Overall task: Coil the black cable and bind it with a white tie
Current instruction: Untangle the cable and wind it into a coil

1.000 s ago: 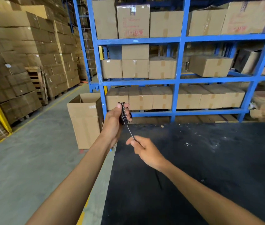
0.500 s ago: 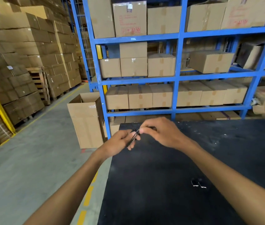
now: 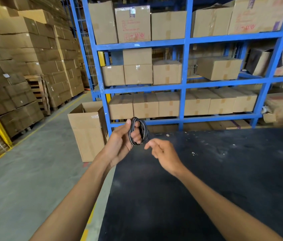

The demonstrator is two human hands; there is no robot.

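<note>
My left hand [image 3: 119, 141] holds the black cable [image 3: 144, 131], wound into a small oval coil around its fingers, upright above the table's far left corner. Thumb on top, fingers through the loops. My right hand [image 3: 163, 152] hovers just to the right of the coil, fingers loosely curled and apart, holding nothing; its fingertips are close to the coil's lower edge without gripping it. I see no white tie in either hand or on the table.
A black table [image 3: 206, 188] fills the lower right, with small white specks on it. An open cardboard box [image 3: 88, 134] stands on the floor by the table's left corner. Blue shelving [image 3: 182, 89] with cartons rises behind. Stacked cartons on pallets line the left aisle.
A loose strand ran from the coil to my right hand; both hands then met at the cable. Now the strand is wound in and my right hand has let go.
</note>
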